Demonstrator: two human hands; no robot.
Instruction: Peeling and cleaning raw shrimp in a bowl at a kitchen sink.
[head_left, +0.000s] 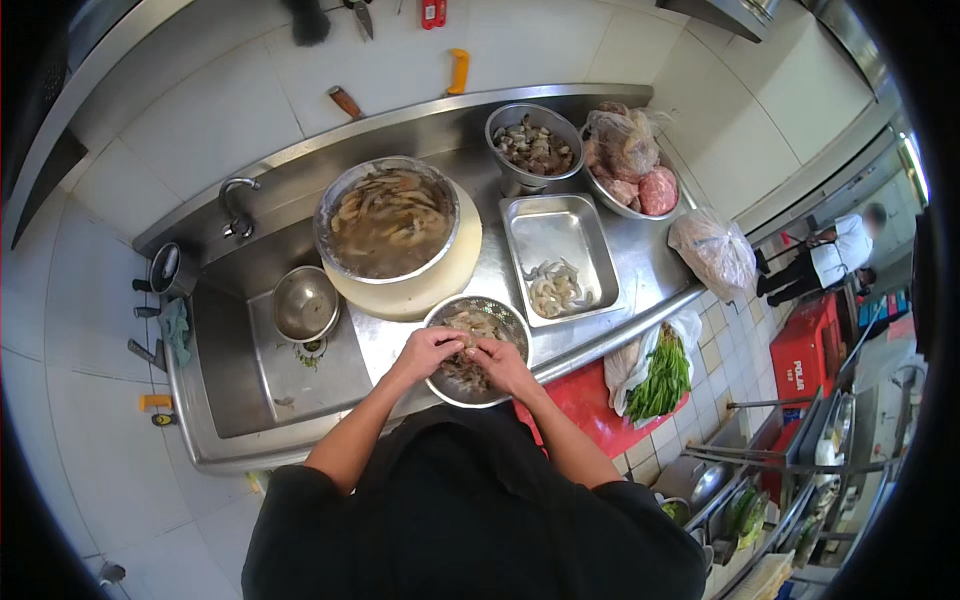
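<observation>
My left hand (429, 351) and my right hand (498, 363) meet over a perforated metal colander (517, 334), fingertips pinched together on a small shrimp, mostly hidden by the fingers. Shrimp shells or shrimp (466, 375) lie in the colander below. Behind it, a large metal bowl (324, 232) of whole shrimp in cloudy water stands on a thick round cutting board (469, 259). Peeled shrimp (556, 288) lie at the near end of a rectangular steel pan (555, 221) to the right. Farther back, a smaller steel bowl (532, 176) holds greyish pieces that may be shrimp.
The sink basin (247, 337) at left holds a small metal bowl (305, 304) under a faucet (238, 202). Bagged meat fills a bowl (637, 210) at back right, beside a plastic bag (712, 251). Leafy greens (664, 379) rest on a red surface below. A person (840, 251) stands far right.
</observation>
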